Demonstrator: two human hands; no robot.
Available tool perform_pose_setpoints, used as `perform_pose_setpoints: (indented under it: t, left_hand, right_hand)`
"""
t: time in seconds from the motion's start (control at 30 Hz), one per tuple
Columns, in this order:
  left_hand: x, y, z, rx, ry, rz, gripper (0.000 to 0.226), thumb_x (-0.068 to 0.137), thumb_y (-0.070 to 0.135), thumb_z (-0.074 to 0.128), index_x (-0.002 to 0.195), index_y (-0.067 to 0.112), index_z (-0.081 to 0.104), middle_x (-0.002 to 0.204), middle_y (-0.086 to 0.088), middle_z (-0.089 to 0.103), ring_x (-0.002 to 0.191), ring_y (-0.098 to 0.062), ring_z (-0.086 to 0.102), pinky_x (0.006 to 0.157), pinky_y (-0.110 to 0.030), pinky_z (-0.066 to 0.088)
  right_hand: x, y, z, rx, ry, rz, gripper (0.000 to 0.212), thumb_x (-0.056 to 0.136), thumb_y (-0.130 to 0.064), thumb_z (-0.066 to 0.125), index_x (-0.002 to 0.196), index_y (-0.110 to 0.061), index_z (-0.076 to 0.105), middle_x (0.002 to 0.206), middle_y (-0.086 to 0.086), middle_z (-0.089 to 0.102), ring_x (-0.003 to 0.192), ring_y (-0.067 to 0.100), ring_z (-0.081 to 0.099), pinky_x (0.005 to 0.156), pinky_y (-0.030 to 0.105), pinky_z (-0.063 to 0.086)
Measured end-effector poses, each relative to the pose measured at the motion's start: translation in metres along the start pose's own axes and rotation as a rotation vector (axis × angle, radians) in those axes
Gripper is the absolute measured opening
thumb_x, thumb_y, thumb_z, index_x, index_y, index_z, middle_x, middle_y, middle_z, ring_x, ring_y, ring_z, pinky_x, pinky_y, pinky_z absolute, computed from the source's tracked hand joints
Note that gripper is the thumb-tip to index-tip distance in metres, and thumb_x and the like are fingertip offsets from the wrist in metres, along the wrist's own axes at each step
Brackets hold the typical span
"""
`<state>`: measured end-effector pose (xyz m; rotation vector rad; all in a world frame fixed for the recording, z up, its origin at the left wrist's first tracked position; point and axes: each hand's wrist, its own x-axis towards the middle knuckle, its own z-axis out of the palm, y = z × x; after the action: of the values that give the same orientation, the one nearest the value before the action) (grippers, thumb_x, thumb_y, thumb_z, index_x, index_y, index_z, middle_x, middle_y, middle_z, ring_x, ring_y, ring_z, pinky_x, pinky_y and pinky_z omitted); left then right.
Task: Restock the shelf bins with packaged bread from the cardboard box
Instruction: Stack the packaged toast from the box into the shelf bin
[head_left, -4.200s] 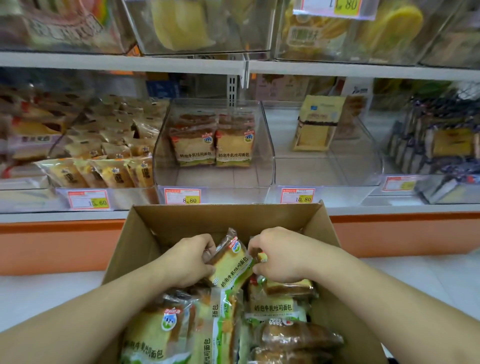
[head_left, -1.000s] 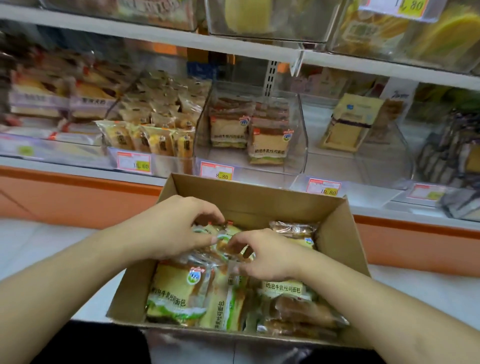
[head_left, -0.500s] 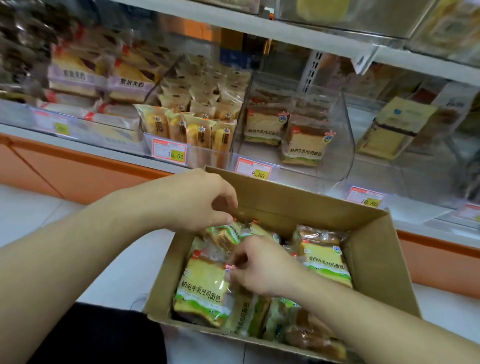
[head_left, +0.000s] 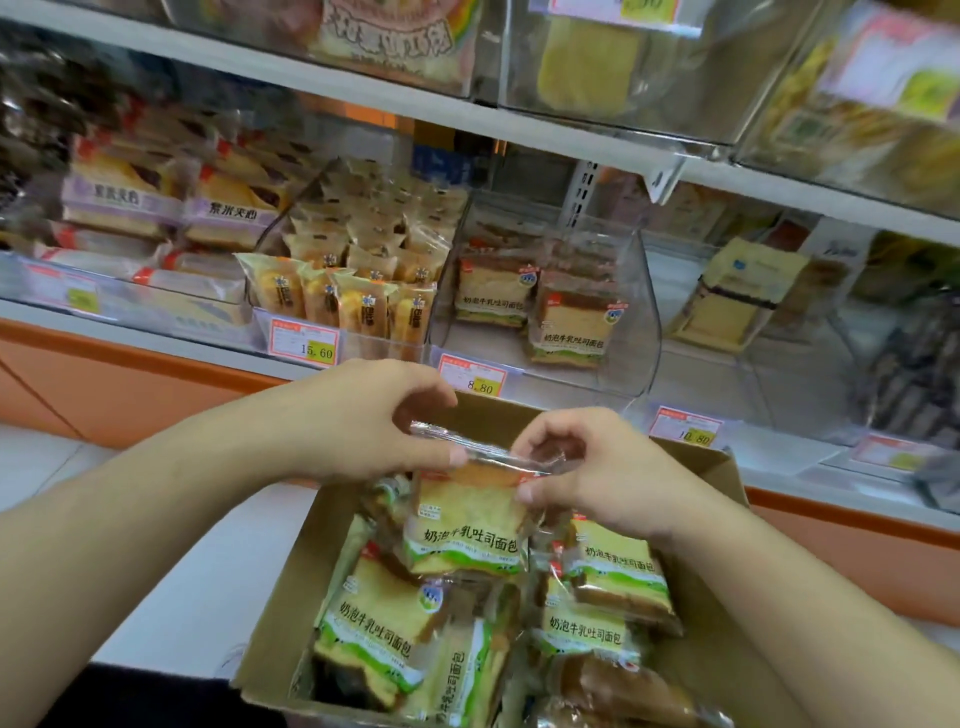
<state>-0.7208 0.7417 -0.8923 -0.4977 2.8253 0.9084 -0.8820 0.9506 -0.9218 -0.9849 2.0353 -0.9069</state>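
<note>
An open cardboard box (head_left: 280, 613) sits in front of me, filled with several green-and-yellow packs of toast bread. One bread pack (head_left: 467, 525) is lifted above the others. My left hand (head_left: 363, 421) pinches the left end of its clear top seam, and my right hand (head_left: 587, 467) pinches the right end. Straight ahead on the shelf stands a clear bin (head_left: 644, 312) with an 8.80 price tag (head_left: 471, 378); it holds a few of the same packs (head_left: 569, 327) toward its back.
Left of that bin, another clear bin (head_left: 270, 234) is packed with small orange buns, tagged 15.60. To the right is a bin (head_left: 841, 358) with a yellow pack leaning in it. An upper shelf (head_left: 363, 98) overhangs. An orange base runs below the shelf edge.
Both hands have come up out of the box with one bread pack held by its top seam. The view has tilted up toward the shelf.
</note>
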Motion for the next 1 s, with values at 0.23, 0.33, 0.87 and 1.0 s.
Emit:
perform_pose_setpoints:
  t: [0.23,0.33,0.87,1.0]
  left_hand:
    - [0.008,0.02,0.0,-0.349,0.071,0.067,0.024,0.082,0.035,0.086,0.097,0.027,0.07,0.086,0.002,0.074,0.077,-0.02,0.074,0.078,-0.047,0.063]
    - [0.014,0.03,-0.009,-0.27,0.215,0.145,0.018,0.081,0.039,0.085,0.087,0.031,0.07,0.077,0.014,0.07,0.072,-0.006,0.068,0.071,-0.031,0.056]
    - [0.104,0.008,-0.046,-0.001,0.625,0.149,0.058,0.09,0.035,0.078,0.142,0.031,0.055,0.128,0.01,0.066,0.115,-0.01,0.061,0.096,-0.02,0.042]
    - [0.115,-0.011,-0.038,0.092,0.597,0.153,0.067,0.091,0.034,0.075,0.151,0.033,0.045,0.14,0.002,0.062,0.127,-0.017,0.057,0.1,-0.026,0.043]
  right_hand:
    - [-0.013,-0.008,-0.04,0.045,0.224,-0.122,0.033,0.078,-0.003,0.09,0.093,-0.027,0.074,0.097,0.007,0.077,0.086,0.036,0.076,0.089,0.059,0.061]
    - [-0.017,-0.016,-0.05,-0.103,0.272,-0.221,0.039,0.081,-0.018,0.089,0.111,-0.034,0.07,0.11,-0.009,0.074,0.104,0.01,0.072,0.098,0.037,0.058]
    - [0.122,-0.034,-0.077,-0.282,0.541,-0.397,0.04,0.085,-0.018,0.088,0.112,-0.039,0.069,0.108,-0.019,0.072,0.1,-0.003,0.066,0.091,0.012,0.051]
    - [0.16,-0.014,-0.077,-0.349,0.512,-0.375,0.043,0.089,-0.014,0.082,0.115,-0.043,0.064,0.118,-0.017,0.068,0.109,0.005,0.063,0.092,0.022,0.052]
